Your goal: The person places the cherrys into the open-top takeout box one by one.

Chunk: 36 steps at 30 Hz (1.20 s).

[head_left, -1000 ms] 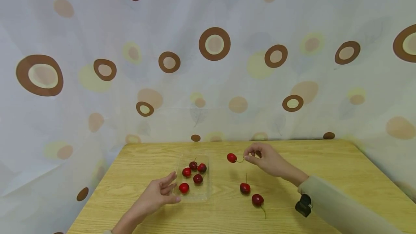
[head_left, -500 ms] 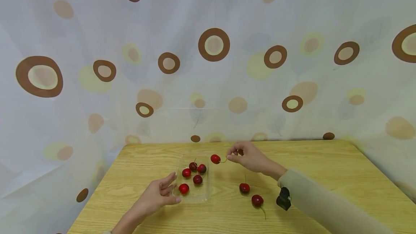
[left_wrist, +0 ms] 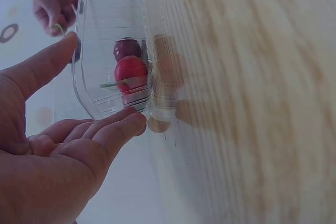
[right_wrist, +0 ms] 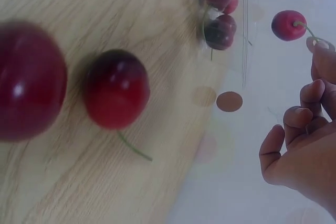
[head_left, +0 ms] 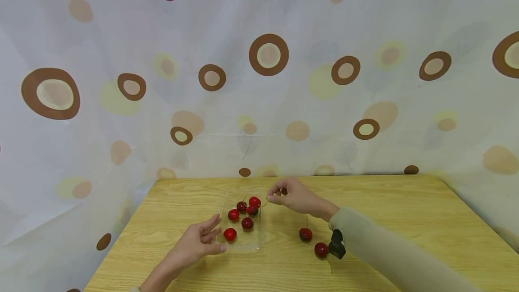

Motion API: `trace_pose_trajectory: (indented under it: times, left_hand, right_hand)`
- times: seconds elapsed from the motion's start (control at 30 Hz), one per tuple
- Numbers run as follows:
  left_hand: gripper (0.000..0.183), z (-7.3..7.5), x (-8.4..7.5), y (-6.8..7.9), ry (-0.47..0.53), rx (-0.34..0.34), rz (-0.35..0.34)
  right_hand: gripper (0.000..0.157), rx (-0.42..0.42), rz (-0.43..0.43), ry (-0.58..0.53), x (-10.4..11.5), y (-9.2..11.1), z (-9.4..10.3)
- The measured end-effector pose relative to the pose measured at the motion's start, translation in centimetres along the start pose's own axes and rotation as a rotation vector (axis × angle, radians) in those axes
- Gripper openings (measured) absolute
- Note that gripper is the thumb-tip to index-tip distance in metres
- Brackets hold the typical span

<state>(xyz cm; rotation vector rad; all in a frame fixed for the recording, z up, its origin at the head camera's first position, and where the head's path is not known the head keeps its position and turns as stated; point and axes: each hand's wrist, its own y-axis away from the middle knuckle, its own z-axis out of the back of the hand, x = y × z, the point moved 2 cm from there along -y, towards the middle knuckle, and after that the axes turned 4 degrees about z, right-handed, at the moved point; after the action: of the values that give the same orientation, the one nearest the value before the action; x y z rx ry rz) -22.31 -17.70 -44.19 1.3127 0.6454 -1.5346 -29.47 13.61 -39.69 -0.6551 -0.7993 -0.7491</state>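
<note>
In the head view, a clear plastic container [head_left: 250, 240] sits on the table with several dark red cherries inside. My left hand [head_left: 198, 243] rests against its left side, thumb near the front corner; the left wrist view has the thumb tip at the rim and the fingertips [left_wrist: 137, 121] low by the wall. My right hand [head_left: 295, 198] pinches a bright red cherry [head_left: 254, 202] by its stem, just over the container's far right part. In the right wrist view this cherry [right_wrist: 288, 25] hangs apart from those inside.
Two loose cherries lie to the right of the container: one with its stem upward [head_left: 306, 234], and a nearer one [head_left: 321, 250] beside the right wrist's black strap device [head_left: 337, 244]. Behind the wooden table [head_left: 170, 211] hangs a patterned curtain [head_left: 227, 111].
My right hand has moved left, carrying the cherry by its stem from beside the container to above its far right part. My left hand and the container have stayed put.
</note>
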Motion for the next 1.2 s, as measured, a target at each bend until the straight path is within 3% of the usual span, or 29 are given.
trace_pose_trajectory:
  times: [0.77, 1.2]
  left_hand:
    - [0.092, -0.1, -0.1, 0.0, 0.016, 0.008, -0.013]
    - [0.092, 0.0, 0.1, -0.1, 0.019, 0.011, -0.007]
  right_hand:
    - [0.008, 0.049, 0.002, -0.024, 0.4, -2.9, -4.2]
    - [0.007, 0.059, 0.041, 0.061, -0.1, -4.1, -5.4]
